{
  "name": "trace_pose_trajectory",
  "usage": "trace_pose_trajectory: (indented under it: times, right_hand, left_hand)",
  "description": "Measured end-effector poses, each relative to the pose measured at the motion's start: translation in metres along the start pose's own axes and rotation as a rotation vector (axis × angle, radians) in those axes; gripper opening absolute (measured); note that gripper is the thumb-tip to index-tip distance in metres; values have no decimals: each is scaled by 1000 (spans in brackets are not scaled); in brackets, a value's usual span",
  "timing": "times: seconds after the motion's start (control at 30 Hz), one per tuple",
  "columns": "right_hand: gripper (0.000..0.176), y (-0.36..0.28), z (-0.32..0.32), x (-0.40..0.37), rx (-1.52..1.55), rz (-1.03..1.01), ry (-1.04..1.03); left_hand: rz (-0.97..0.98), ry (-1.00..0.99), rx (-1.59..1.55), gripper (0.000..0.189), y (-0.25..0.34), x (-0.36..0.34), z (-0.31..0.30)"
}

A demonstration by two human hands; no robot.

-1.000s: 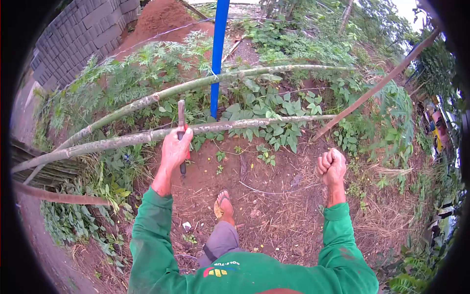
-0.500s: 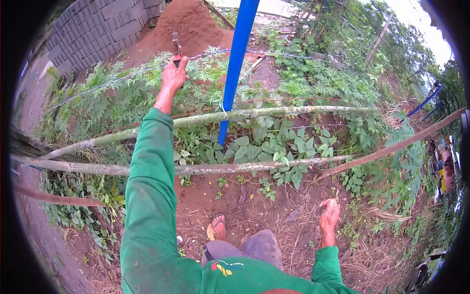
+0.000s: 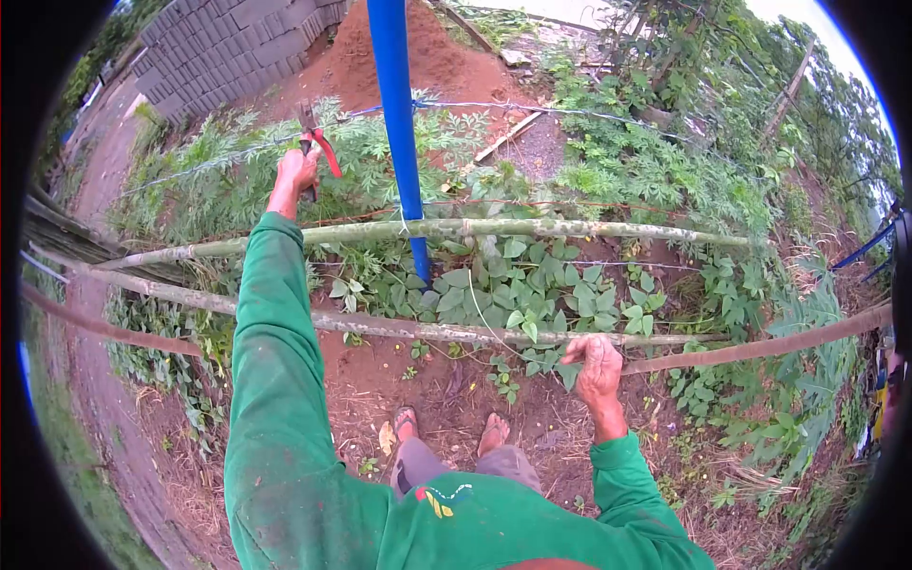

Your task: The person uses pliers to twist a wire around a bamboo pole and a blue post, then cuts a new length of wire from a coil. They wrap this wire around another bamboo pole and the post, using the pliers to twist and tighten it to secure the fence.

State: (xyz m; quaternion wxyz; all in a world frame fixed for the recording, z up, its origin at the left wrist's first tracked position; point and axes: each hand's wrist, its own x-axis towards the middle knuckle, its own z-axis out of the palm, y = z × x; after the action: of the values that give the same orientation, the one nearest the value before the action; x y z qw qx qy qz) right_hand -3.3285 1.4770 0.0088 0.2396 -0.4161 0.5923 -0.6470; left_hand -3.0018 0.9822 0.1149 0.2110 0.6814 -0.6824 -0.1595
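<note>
My left hand [image 3: 296, 173] is stretched out at the upper left, closed round a pair of pliers [image 3: 309, 130] with red and black handles. The pliers' jaws point up and overlap the barbed wire strand [image 3: 218, 161] in this view. At the lower bamboo pole [image 3: 427, 330], my right hand [image 3: 597, 370] is pinched on a thin pale wire [image 3: 485, 325], which curves up and left over the leaves. Between my hands stands a blue post [image 3: 394, 104], with a tie where it crosses the upper bamboo pole [image 3: 532, 228].
Stacked grey blocks [image 3: 228, 52] and a reddish soil mound [image 3: 370, 62] lie beyond the fence. Leafy plants [image 3: 541, 294] grow round the poles. A brown pole [image 3: 760, 353] slants at the right. My sandalled feet [image 3: 407, 423] stand on bare soil.
My right hand has risen to the lower bamboo pole, and the thin wire now shows beside it. My left hand and the pliers have shifted left and slightly down. The view has moved; both feet show now.
</note>
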Motion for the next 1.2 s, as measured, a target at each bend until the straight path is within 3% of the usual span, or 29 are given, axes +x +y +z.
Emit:
trace_pose_trajectory:
  times: [0.07, 0.13, 0.2, 0.23, 0.3, 0.33, 0.37, 0.4, 0.47, 0.53, 0.57, 0.67, 0.7, 0.8, 0.83, 0.97, 1.1, 1.2]
  right_hand:
    - [40, 2, 0, 7, 111, 42, 8]
    - [40, -13, 8, 24, 176, 61, -18]
    - [41, -19, 19, 46, 186, 72, -84]
    - [43, -20, 28, 58, 228, 83, -134]
    - [45, -25, 52, 78, 257, 67, -207]
    - [45, -31, 66, 87, 303, 64, -209]
    - [45, -37, 81, 94, 352, 59, -218]
    - [46, -42, 93, 98, 404, 64, -227]
    - [37, -47, 105, 112, 387, 63, -311]
    - [30, -59, 116, 123, 235, -40, -330]
    - [28, -80, 116, 125, -93, -346, -268]
    - [38, -122, 110, 156, -761, -1118, -569]
    - [37, -116, 113, 160, -789, -1112, -629]
    - [31, -105, 118, 170, -864, -1020, -769]
    - [21, -107, 118, 171, -770, -1071, -756]
    - [7, -107, 120, 152, -904, -1077, -773]
    - [10, -123, 114, 154, -1039, -975, -842]
    - [16, -129, 109, 161, -1063, -748, -938]
  left_hand:
    - [48, 210, 288, 48, -13, -32, 22]
    - [268, 242, 241, 47, 26, -118, 10]
    - [718, 23, -27, 47, 43, -190, 33]
    - [849, -266, -82, 51, 59, -228, 37]
    - [1033, -495, -165, 58, 72, -290, 55]
    - [1016, -660, -220, 62, 77, -306, 61]
    - [1032, -636, -299, 60, 69, -314, 83]
    - [782, -741, -394, 45, 76, -321, 78]
    - [713, -526, -519, 28, 67, -315, 82]
    - [719, -566, -490, 22, 59, -295, 66]
    - [722, -583, -477, 21, 57, -282, 56]
    - [799, -636, -220, 25, 65, -241, 21]
    - [870, -619, -295, 35, 69, -234, 14]
    - [962, -682, -100, 37, 80, -228, -12]
    - [964, -692, -152, 43, 77, -227, -14]
    - [852, -860, -127, 38, 77, -224, -18]
    - [834, -727, -211, 25, 83, -234, -5]
    - [1132, -340, -113, 22, 88, -245, 3]
